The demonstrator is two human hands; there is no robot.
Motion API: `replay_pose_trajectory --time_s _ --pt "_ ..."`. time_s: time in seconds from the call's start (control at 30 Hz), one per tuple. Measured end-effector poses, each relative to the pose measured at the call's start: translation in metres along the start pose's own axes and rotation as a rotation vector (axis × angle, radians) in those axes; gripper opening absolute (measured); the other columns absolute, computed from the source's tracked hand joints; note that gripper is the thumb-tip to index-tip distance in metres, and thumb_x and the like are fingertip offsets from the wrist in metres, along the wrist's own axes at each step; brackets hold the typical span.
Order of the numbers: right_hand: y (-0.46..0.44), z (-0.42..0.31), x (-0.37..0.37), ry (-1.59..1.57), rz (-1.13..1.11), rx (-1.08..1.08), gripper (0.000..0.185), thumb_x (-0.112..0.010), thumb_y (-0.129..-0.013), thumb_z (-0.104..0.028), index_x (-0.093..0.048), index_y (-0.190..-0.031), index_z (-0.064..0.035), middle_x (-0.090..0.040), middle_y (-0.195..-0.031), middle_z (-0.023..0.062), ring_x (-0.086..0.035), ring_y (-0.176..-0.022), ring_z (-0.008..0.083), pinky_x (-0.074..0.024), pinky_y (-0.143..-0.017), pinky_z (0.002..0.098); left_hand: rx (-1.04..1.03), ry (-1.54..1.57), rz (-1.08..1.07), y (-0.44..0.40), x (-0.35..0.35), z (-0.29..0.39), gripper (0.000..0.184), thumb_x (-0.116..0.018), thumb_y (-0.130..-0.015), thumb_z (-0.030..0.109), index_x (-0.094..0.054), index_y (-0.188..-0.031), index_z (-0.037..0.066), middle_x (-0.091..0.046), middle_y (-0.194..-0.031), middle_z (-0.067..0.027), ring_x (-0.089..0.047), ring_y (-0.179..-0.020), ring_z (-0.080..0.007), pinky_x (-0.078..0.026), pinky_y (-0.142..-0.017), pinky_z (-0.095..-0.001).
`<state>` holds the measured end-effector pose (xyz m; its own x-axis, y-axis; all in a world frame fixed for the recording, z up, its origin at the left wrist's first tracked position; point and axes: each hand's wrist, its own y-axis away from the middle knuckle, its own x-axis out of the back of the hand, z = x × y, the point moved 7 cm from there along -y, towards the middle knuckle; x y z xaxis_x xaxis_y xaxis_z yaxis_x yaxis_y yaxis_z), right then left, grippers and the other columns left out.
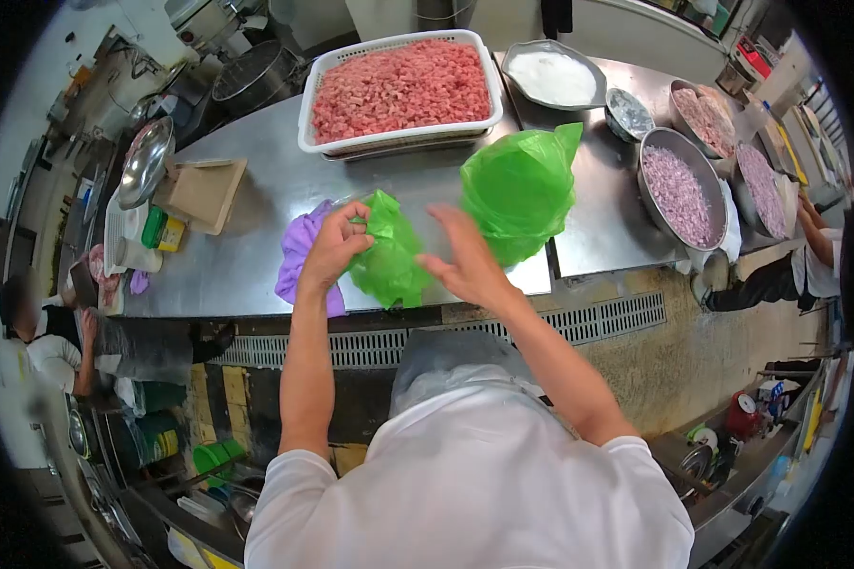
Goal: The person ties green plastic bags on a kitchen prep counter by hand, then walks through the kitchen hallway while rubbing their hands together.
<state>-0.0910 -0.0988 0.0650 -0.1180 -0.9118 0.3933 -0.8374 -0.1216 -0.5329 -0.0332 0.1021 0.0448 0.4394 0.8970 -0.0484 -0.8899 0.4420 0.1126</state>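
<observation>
My left hand (336,245) pinches the upper left edge of a crumpled green plastic bag (387,256) over the steel table. My right hand (463,251), slightly blurred, has its fingers apart at the bag's right side and holds nothing. A purple cloth or bag (303,248) lies beneath and left of my left hand. A second, larger green bag (520,190) sits open-looking on the table just beyond my right hand. Behind the bags stands a white basket (306,123) heaped with diced red meat (403,87).
At the right are a tray of white powder (552,78) and bowls of chopped purple pieces (676,194). A brown tray (204,192) and metal bowl (147,163) stand left. People are at the far left (57,346) and far right (819,251). The table's front edge is close.
</observation>
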Motion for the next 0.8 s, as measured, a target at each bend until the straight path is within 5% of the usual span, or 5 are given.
replay_pose_trajectory --time_s 0.17,0.27,0.43,0.63,0.8 --pt "0.009 0.051 -0.04 -0.321 -0.423 -0.534 0.023 -0.071 -0.088 -0.016 -0.056 -0.088 0.0008 -0.056 -0.074 0.0066 -0.054 -0.069 0.0172 -0.0451 -0.064 0.0338 0.019 -0.309 0.068 0.0 0.003 0.015 0.014 -0.061 -0.09 0.008 -0.057 -0.103 0.003 -0.068 -0.09 -0.0036 -0.064 -0.08 -0.0102 -0.048 -0.068 -0.0242" --pt "0.018 0.049 -0.014 -0.326 -0.15 -0.561 0.029 -0.072 -0.088 -0.014 -0.049 -0.075 -0.0024 -0.043 -0.063 -0.0024 -0.039 -0.06 0.0084 -0.0352 -0.054 0.0286 -0.454 -0.725 0.7 0.012 0.022 0.036 0.021 -0.057 -0.097 0.021 -0.062 -0.103 0.002 -0.07 -0.089 -0.0049 -0.064 -0.077 -0.0094 -0.049 -0.066 -0.0229" --pt "0.035 0.029 0.009 -0.449 -0.068 -0.617 0.03 -0.075 -0.085 -0.013 -0.049 -0.073 -0.0038 -0.046 -0.065 -0.0025 -0.041 -0.062 0.0084 -0.0362 -0.054 0.0284 0.087 -0.051 0.182 0.036 -0.075 -0.007 0.037 -0.051 -0.103 0.037 -0.065 -0.111 0.003 -0.069 -0.098 -0.0056 -0.066 -0.083 -0.0171 -0.053 -0.07 -0.0306" --pt "0.056 0.019 0.046 -0.335 -0.045 -0.628 0.029 -0.078 -0.079 -0.013 -0.052 -0.075 -0.0032 -0.048 -0.066 0.0008 -0.043 -0.063 0.0098 -0.038 -0.055 0.0297 -0.049 0.54 0.363 0.017 -0.11 -0.043 0.032 -0.051 -0.103 0.029 -0.059 -0.119 0.001 -0.068 -0.107 -0.0079 -0.067 -0.093 -0.0199 -0.054 -0.081 -0.0351" --pt "0.073 -0.001 0.07 -0.305 -0.107 -0.495 0.025 -0.076 -0.077 -0.009 -0.052 -0.076 -0.0023 -0.051 -0.065 0.0062 -0.045 -0.061 0.0121 -0.0404 -0.056 0.0312 0.143 0.685 0.03 0.017 -0.17 -0.042 0.031 -0.055 -0.1 0.023 -0.058 -0.124 0.005 -0.065 -0.121 -0.0101 -0.06 -0.114 -0.0236 -0.047 -0.098 -0.0422"
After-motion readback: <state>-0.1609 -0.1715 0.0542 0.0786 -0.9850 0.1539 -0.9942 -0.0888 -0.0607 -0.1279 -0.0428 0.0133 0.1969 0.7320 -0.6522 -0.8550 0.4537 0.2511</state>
